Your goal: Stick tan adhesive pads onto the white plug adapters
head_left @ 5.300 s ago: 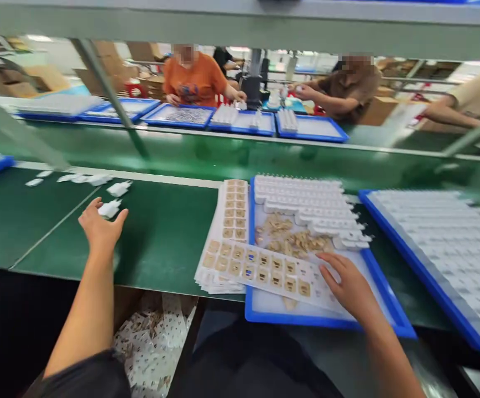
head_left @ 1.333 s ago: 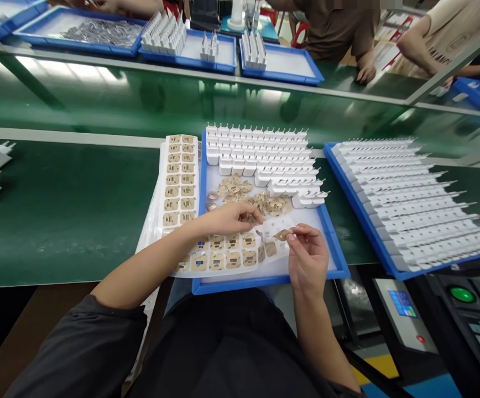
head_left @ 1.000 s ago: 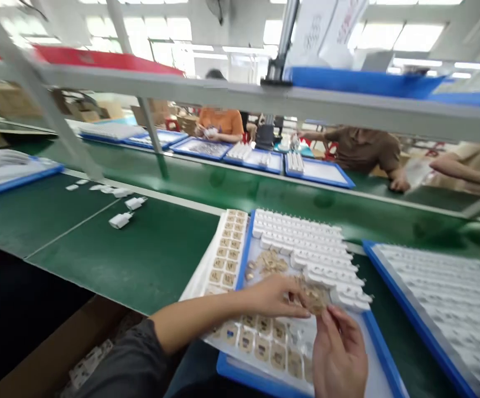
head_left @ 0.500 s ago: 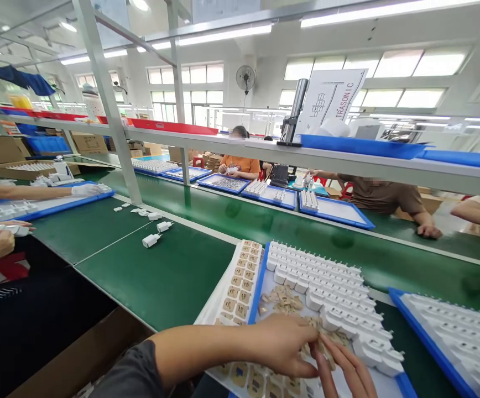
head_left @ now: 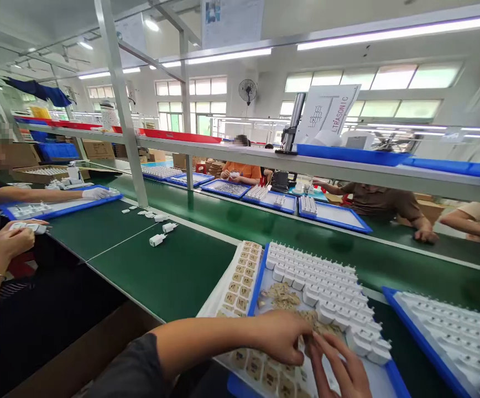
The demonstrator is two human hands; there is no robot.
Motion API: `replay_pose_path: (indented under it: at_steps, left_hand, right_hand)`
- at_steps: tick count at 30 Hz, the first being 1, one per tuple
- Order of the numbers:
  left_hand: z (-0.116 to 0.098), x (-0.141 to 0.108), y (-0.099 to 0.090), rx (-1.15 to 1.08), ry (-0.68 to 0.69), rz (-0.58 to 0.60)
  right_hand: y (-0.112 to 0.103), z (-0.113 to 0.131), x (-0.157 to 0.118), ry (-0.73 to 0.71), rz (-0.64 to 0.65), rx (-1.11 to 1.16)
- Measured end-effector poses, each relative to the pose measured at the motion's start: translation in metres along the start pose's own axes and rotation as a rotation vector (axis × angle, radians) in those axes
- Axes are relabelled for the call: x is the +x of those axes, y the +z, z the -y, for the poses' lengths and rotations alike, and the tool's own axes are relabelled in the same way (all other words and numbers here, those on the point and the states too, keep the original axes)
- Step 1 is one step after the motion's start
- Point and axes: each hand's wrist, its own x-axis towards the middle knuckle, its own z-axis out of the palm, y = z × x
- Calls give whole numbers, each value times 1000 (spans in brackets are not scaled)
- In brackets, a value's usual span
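Observation:
My left hand (head_left: 283, 336) reaches in from the left over a blue-rimmed tray (head_left: 259, 282), its fingers curled into a pinch. My right hand (head_left: 339, 362) comes up from the lower right, its bent fingertips meeting those of the left. Whatever lies between the fingertips is too small and covered to make out. Just beyond the hands are loose thin tan pieces (head_left: 283, 297). Rows of white charger housings (head_left: 318, 276) fill the tray's far side. A sheet of tan stickers (head_left: 240, 276) lies along the tray's left edge, and more of it shows below my left wrist.
Another tray of white housings (head_left: 451, 326) stands at right. Several white chargers (head_left: 157, 239) lie on the green bench (head_left: 190, 271). At left, a co-worker's hands (head_left: 20, 237) hold white parts. A post (head_left: 119, 105) and a shelf (head_left: 223, 149) stand ahead, with people beyond.
The view has tilted up slightly and turned a little left. My hands stay together over the tray, with the fingertips drawn slightly closer.

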Motion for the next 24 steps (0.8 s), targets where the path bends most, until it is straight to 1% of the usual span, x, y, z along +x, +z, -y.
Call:
replay_pose_path:
  at_steps: [2,5,7,9,11,13,15,17,20,22,24]
  left_hand:
    - [-4,-2,4,-19,-20,-6]
    - [-8,-3,12,-70,-50,-31]
    - [-5,1,16,-147,-45,-28]
    - [1,9,16,-204,-45,-19]
    - [9,21,16,-188,-72,-59]
    - [17,39,17,-106,-117,-165]
    - [22,60,21,-30,-142,-264]
    - [24,84,29,28,-146,-336]
    - [23,113,40,64,-134,-388]
    - [22,120,40,55,-126,-415]
    - [23,111,33,42,-119,-436]
  right_hand:
    - [-6,7,4,-30,37,-58]
    - [-13,17,4,5,39,-106]
    - [-17,20,0,58,63,-79]
    - [-23,19,-7,186,54,-23]
    - [-32,14,-16,369,-15,52]
    - [-41,5,-25,539,-83,109]
    - [-48,-3,-33,652,-88,129]
    - [-53,-10,-39,718,-54,139]
    - [-56,-13,-42,763,-45,173]
    - [-56,-13,-43,769,-40,193]
    - [-57,-13,-44,781,-30,213]
